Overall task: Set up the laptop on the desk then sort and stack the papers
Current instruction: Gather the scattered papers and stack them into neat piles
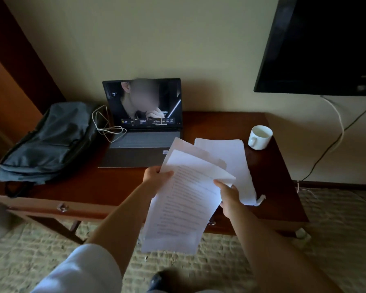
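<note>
L hand (156, 176) pinches the fanned sheets (184, 199) at their left edge; R hand (228, 193) grips the top printed sheet's right edge. Sheets are held above the desk (123, 182) front, long axis running away from the person, tilted right. Paper stack (230, 157) lies just beyond, nearer R hand, w/ laptop (144, 127) open behind-left.

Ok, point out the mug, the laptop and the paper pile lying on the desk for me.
mug (260, 138), head view, on its white outer wall.
laptop (144, 142), head view, on the keyboard.
paper pile (235, 157), head view, on the bare top sheet right of the held pages.
</note>
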